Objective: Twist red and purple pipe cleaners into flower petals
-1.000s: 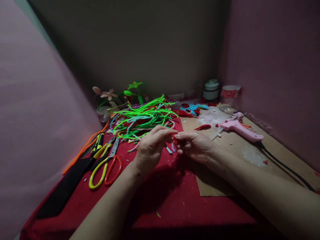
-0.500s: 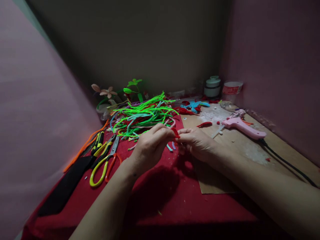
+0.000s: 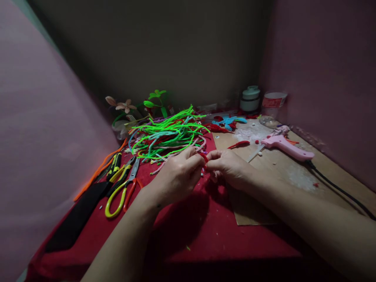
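Note:
My left hand point(image 3: 182, 172) and my right hand point(image 3: 227, 168) meet above the red cloth, each closed in a pinch. Between their fingertips is a short red pipe cleaner point(image 3: 203, 157), mostly covered by the fingers, so its shape does not show. Just beyond the hands lies a heap of green, red and pale pipe cleaners point(image 3: 167, 135). A finished red piece on a stem point(image 3: 240, 144) rests on the brown board point(image 3: 264, 196), past my right hand.
A pink glue gun point(image 3: 289, 148) with a black cord lies on the board. Scissors point(image 3: 116, 205), pliers point(image 3: 121, 176) and a black strip point(image 3: 78, 219) are at left. Pipe-cleaner flowers point(image 3: 126, 105), a lidded jar point(image 3: 249, 100) and a paper cup point(image 3: 273, 103) stand at the back.
Both hands have shifted slightly, and the red pipe cleaner now shows less between the fingers. The rest of the view has moved only a little with the camera.

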{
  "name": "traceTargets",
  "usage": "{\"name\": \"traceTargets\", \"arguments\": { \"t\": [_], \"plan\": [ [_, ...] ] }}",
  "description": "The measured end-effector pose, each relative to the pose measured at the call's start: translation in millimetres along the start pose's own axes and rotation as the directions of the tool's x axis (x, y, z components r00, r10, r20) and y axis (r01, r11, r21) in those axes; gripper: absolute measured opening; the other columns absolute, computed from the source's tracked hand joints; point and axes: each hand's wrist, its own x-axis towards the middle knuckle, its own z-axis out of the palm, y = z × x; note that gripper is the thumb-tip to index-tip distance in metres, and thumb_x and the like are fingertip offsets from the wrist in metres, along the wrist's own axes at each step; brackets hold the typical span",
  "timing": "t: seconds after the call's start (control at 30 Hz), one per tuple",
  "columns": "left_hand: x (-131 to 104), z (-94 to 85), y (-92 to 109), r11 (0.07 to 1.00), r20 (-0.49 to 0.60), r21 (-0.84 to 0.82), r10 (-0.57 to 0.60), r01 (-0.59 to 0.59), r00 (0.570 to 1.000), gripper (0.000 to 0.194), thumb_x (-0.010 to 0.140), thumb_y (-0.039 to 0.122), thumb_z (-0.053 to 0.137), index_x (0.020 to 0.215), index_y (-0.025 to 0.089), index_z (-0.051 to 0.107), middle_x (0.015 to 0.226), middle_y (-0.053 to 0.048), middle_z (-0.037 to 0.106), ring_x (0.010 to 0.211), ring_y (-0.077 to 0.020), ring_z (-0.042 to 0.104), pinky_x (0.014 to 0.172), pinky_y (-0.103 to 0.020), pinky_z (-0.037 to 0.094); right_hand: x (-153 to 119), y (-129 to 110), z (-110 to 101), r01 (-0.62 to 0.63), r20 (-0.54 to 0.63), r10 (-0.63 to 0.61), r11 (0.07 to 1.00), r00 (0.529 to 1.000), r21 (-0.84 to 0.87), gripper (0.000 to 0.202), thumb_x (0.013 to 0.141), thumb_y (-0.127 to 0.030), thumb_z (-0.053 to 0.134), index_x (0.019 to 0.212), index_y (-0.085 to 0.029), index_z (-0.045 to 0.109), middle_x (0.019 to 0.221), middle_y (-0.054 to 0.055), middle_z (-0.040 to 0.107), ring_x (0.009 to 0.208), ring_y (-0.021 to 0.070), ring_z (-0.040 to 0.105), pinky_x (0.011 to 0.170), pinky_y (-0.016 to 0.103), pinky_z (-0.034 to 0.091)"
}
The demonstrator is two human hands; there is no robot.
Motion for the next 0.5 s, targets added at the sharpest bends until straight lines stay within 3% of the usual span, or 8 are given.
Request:
{"name": "traceTargets", "arguments": {
  "t": [0.27, 0.5],
  "plan": [
    [-2, 6.5, 4, 0.99, 0.139, 0.144, -0.017, -0.004, 0.99, 0.014, 0.084, 0.012, 0.038, 0.079, 0.013, 0.051, 0.084, -0.005, 0.048, 0.067, -0.0101, 0.043, 0.059, -0.023, 0.037, 1, 1, 0, -0.023, -0.043, 0.018, 0.992, 0.999, -0.121, 0.01, 0.054, -0.007, 0.053, 0.057, -0.016, 0.05, 0.038, -0.006, 0.046, 0.031, 0.0067, 0.041, 0.034, 0.019, 0.027],
    [-3, 4.6, 14, 0.964, 0.301, 0.265, -0.06, -0.023, 0.952, 0.016, 0.083, 0.009, 0.037, 0.085, 0.012, 0.053, 0.083, -0.006, 0.051, 0.065, -0.0121, 0.044, 0.057, -0.026, 0.038, 0, 3, 1, -0.057, -0.043, 0.048, 0.965, 0.998, -0.255, 0.009, 0.056, -0.01, 0.056, 0.054, -0.016, 0.051, 0.037, -0.004, 0.046, 0.032, 0.0071, 0.041, 0.033, 0.019, 0.029]
  ]
}}
